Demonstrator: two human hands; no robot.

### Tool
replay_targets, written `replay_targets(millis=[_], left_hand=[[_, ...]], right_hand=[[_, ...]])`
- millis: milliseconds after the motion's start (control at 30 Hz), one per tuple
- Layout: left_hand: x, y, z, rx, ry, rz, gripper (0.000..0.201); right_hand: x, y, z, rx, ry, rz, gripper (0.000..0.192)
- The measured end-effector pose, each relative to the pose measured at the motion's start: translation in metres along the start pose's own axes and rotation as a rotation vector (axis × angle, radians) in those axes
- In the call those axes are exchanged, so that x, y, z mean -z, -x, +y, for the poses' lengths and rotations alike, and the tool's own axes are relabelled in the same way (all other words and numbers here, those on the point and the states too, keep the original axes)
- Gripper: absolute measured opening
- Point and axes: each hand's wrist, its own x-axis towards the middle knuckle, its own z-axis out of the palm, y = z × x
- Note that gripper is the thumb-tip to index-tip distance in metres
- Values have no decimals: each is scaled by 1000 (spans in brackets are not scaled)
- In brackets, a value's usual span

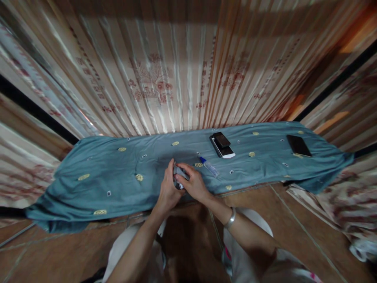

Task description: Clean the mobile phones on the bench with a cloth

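Both hands closed together around a small grey object point(180, 173) at the near edge of the cloth, left hand point(168, 188) cupping it from the left with fingers curled over the top, right hand point(193, 182) clamped on it from the right, thumb and fingers pressed against it; too covered to say what the object is, apart from a pale patch showing low between the palms. Held just above the teal cloth point(118, 184), roughly at its middle, close to the body. A metal bangle point(230, 218) on the right wrist. Below the forearms, pale trousers point(250, 236) and a brown tiled floor point(309, 232). Just beyond the right hand, lying flat on the cloth, a small clear bottle with a blue cap point(209, 166), near but not touching the fingers. Further back and to the right, two stacked phones point(222, 144), a dark one on a white one. Well off to the right, near the cloth's far corner, a single dark phone point(299, 145) face down or with the screen off, cannot tell which. Scattered yellow ovals printed across the cloth. Behind it all, pleated beige curtains point(176, 78) with reddish patterns.
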Motion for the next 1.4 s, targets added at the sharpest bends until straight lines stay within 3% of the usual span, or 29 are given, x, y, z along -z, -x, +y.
replay_targets(millis=[200, 400, 633, 833, 1133, 1267, 1400], left_hand=[[5, -1, -10, 34, 83, 28, 101], [10, -4, -18, 19, 94, 71, 92], [2, 0, -9, -76, -5, 19, 94], [-3, 1, -2, -59, 38, -11, 98], [14, -1, -8, 105, 142, -28, 104], [14, -1, -12, 151, 250, -30, 102], [11, 0, -17, 173, 330, -78, 84]], right_hand=[[-1, 7, -6, -19, -12, -77, 44], [0, 12, -10, -37, -62, -149, 42], [-2, 9, 5, -107, -149, -14, 34], [-1, 2, 11, -101, -83, 39, 30], [6, 3, 10, 2, -187, -182, 42], [14, 3, 4, 119, -46, -200, 39], [20, 4, -1, 225, 164, -229, 36]])
